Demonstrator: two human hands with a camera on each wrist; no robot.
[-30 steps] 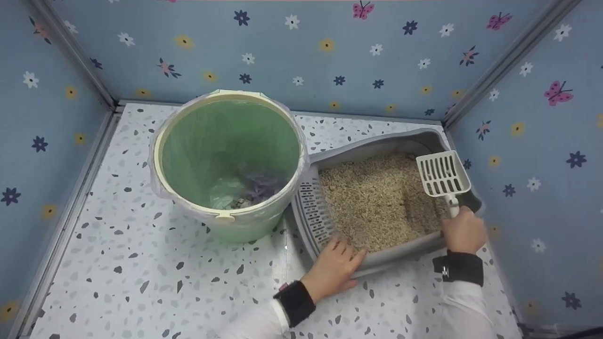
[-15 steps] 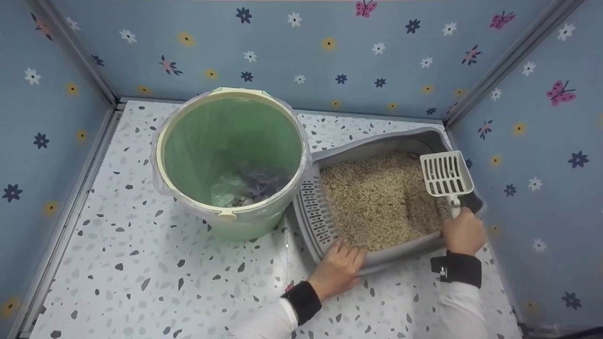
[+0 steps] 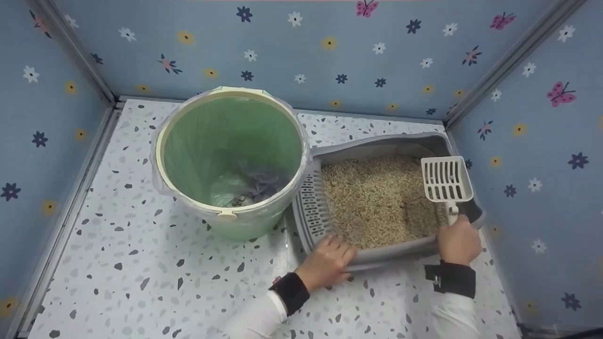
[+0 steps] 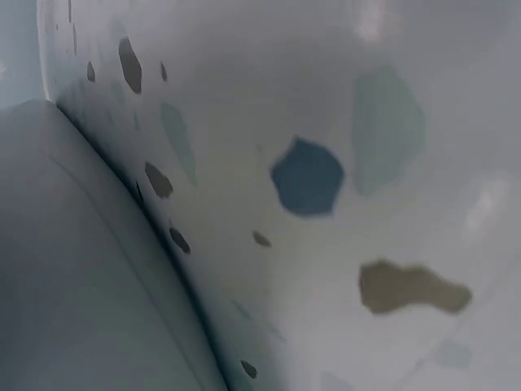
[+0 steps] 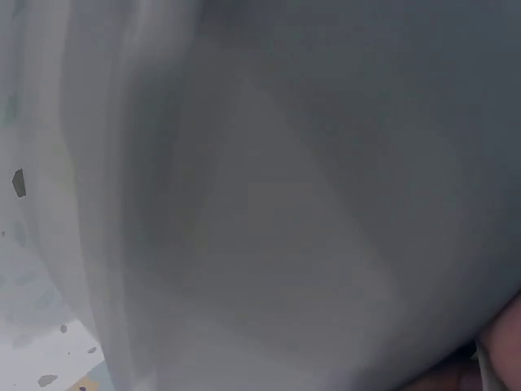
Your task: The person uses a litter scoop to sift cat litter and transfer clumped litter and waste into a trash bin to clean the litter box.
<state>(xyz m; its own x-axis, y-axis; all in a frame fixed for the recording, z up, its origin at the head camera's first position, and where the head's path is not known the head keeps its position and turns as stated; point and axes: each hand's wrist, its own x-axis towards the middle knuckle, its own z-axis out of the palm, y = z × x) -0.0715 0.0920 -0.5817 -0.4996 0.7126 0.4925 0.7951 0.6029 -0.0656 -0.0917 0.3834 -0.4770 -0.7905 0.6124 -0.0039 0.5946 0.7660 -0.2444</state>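
**Slotted litter scoop held above a litter box**

The scoop's handle is grasped in the right hand, its pale slotted head pointed away from the person over the box's right end. The near rim of the grey box is gripped by the left hand, whose fingers are bent over the edge. Tan granular litter is contained in the box, beside a perforated step at its left end. To the left, a green bin is lined with a clear bag; crumpled purple material is seen inside. Whether bin and box are touching cannot be told. Both are set on a speckled surface, enclosed by blue flowered panels.
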